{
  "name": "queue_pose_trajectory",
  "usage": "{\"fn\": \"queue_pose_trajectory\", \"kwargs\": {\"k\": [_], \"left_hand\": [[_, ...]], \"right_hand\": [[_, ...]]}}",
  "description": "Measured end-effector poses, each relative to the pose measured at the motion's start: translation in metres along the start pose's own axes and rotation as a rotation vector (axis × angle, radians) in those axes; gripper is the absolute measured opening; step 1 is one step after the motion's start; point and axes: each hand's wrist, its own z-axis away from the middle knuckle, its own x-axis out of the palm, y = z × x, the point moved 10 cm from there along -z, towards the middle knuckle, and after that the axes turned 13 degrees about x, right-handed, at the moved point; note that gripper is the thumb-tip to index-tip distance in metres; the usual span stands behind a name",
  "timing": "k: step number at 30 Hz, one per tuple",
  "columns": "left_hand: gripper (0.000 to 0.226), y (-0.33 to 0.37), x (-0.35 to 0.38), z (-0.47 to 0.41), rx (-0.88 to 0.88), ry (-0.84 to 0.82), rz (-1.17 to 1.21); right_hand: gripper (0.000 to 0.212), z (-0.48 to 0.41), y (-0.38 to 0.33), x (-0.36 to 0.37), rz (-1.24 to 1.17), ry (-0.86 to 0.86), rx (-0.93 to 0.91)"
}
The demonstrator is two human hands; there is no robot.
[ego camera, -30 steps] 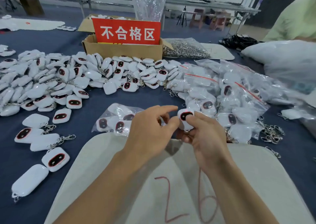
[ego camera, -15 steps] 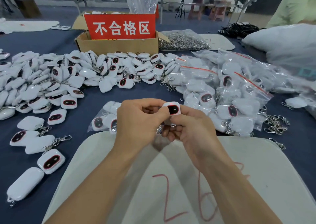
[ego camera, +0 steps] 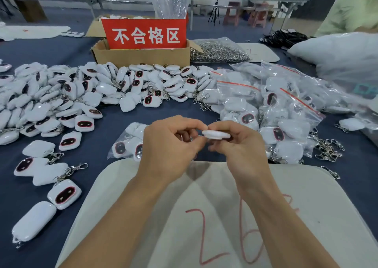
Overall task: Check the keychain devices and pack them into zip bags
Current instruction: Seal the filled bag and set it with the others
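Our left hand and right hand meet above the far edge of the white mat, and between them we hold one keychain device. It lies flat and edge-on to us, so only its white rim shows. Our left thumb and forefinger pinch its left end. Our right thumb lies along its top, with the right fingers curled beneath it. Both hands are closed on the device, which hangs in the air clear of the mat.

Just past the mat's far edge, partly hidden behind our left hand, lies a small zip bag with a few devices inside. To the left of the mat several single devices lie on the blue table, some face up with dark ovals showing. Further from the mat on that side spreads the big loose pile. Beyond the mat's far right corner sits a heap of filled zip bags with red seal strips, and loose metal clasps lie just beside it. Well beyond the mat, past the pile, stands a cardboard box carrying a red sign.
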Motion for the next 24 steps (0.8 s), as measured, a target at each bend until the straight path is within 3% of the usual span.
{"fn": "queue_pose_trajectory", "kwargs": {"k": [2,8,14,21,24], "left_hand": [[0.032,0.004,-0.001,0.002,0.045,-0.014,-0.106],[0.018,-0.002,-0.006,0.003,-0.006,0.007,-0.196],[0.017,-0.006,-0.014,0.002,-0.048,0.041,-0.245],[0.019,-0.002,-0.019,0.001,-0.050,0.062,-0.283],[0.024,-0.002,-0.016,0.001,-0.058,-0.029,-0.390]], "right_hand": [[0.050,0.001,-0.005,-0.008,-0.009,0.069,-0.052],[0.056,0.014,-0.023,-0.014,0.131,0.216,-0.217],[0.034,0.011,-0.001,0.005,-0.111,-0.011,0.053],[0.021,0.008,0.015,0.003,-0.282,-0.030,0.212],[0.016,0.007,0.016,0.001,-0.315,-0.029,0.236]]}}
